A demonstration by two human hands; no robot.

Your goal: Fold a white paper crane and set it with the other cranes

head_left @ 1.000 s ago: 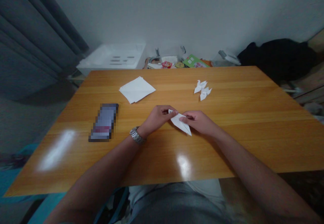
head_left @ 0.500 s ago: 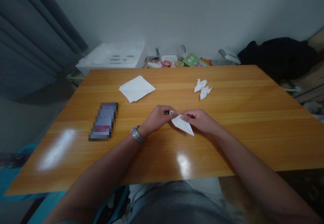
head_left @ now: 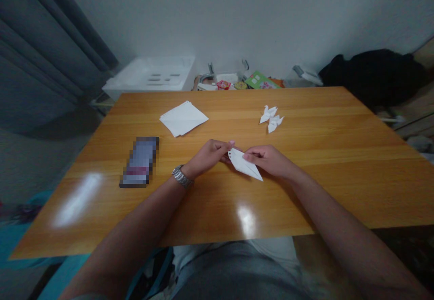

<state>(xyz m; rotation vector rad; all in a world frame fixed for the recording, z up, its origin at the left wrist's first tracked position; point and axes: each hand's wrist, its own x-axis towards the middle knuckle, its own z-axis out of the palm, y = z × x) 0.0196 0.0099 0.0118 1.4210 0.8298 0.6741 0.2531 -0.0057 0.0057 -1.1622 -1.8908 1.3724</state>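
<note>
A small folded piece of white paper point(head_left: 244, 163), kite-shaped with punched holes at its upper left end, is held over the table between my two hands. My right hand point(head_left: 266, 159) pinches its right edge, thumb on top and fingers behind. At the holed end, my left hand point(head_left: 213, 154) has its thumb by the top corner and its other fingers bent partly behind the paper. Farther off to the right lie two white folded paper birds point(head_left: 268, 113). A stack of white paper sheets point(head_left: 184, 119) rests at the back left.
A phone point(head_left: 139, 162), blurred out, lies on the wooden table point(head_left: 325, 155) left of my arm. Behind the far edge are a white foam box point(head_left: 152, 74), a green packet point(head_left: 261, 81) and a black cloth point(head_left: 373, 76).
My left thumb has slid up off the paper's face to its top corner, uncovering more punched holes. The paper has shifted slightly rightward; my right hand still pinches it.
</note>
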